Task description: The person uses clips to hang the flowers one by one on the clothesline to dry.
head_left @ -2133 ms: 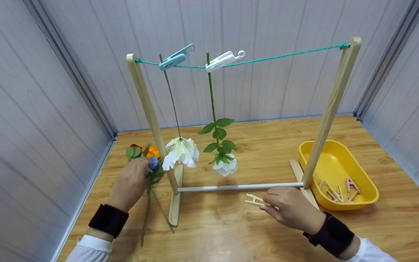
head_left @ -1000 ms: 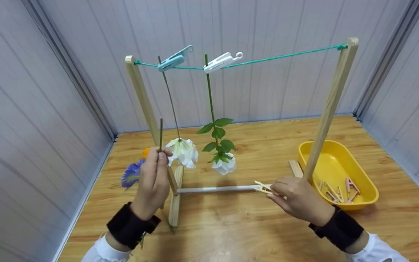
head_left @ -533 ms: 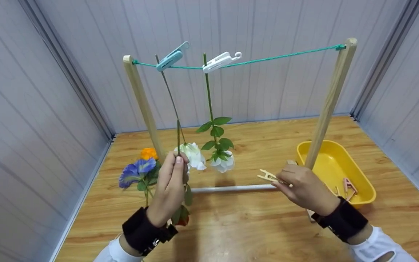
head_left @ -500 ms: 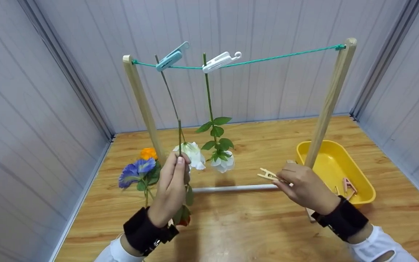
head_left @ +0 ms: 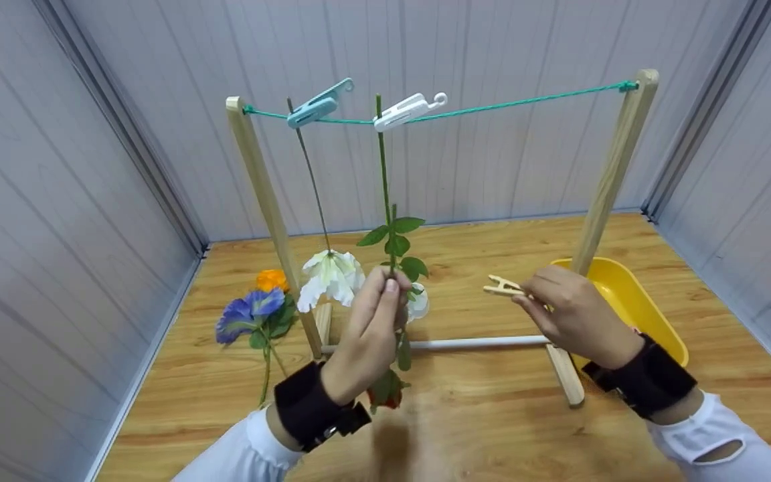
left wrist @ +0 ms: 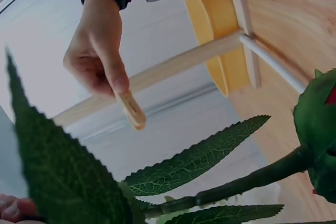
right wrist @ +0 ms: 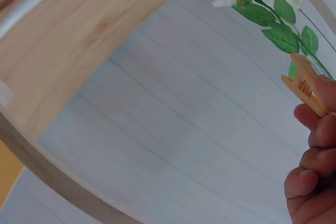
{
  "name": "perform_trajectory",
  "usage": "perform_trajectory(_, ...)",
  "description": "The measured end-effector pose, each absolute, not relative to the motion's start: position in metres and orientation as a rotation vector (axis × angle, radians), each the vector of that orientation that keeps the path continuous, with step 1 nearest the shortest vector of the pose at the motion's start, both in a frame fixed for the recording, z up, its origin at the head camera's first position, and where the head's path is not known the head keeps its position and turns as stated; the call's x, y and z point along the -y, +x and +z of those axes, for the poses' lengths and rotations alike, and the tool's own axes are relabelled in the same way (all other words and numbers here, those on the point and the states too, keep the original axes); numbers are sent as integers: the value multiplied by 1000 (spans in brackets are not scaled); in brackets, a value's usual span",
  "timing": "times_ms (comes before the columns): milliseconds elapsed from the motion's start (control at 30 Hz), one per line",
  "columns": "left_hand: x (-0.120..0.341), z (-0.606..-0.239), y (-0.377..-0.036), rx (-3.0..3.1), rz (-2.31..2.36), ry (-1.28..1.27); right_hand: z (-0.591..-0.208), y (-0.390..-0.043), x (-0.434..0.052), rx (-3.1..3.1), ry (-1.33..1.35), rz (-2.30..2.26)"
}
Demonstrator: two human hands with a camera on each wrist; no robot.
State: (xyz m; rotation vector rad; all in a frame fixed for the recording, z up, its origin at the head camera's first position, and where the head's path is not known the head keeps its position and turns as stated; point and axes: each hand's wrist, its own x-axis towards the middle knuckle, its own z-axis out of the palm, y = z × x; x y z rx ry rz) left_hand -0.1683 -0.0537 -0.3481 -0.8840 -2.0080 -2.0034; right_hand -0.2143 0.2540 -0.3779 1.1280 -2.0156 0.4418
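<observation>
My left hand [head_left: 372,328] pinches the green stem of a red rose [head_left: 385,393], which hangs head down below the hand; its leaves [left wrist: 194,161] fill the left wrist view. To the right, my right hand [head_left: 569,308] holds a pale yellow clothespin [head_left: 504,286] by its handle end, its jaws pointing left and spread apart. A teal string [head_left: 526,102] runs between two wooden posts. On it, a blue clothespin [head_left: 312,112] grips the stem of a white ruffled flower [head_left: 330,278], and a white clothespin [head_left: 407,112] grips a white rose [head_left: 417,302], partly hidden behind my left hand.
A purple flower [head_left: 248,314] and an orange flower [head_left: 270,280] lie on the table at the left. The yellow tub [head_left: 653,314] stands behind my right arm. A white rod [head_left: 479,343] joins the posts low down, above wooden feet [head_left: 566,375].
My left hand has picked the red rose from the pile of flowers, turned it head down and carried it right. My right hand has risen slightly with the clothespin and moved a little right.
</observation>
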Motion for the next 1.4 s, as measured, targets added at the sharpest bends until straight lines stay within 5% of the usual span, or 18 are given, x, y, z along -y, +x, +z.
perform_trajectory(600,-10,-322,-212,2058,-1965,-906,-293,-227,-261,2048,1109,436)
perform_trajectory(1400,-37,-301,-267,1850,-2170,-987,-212,-239,-249,1957,1008,523)
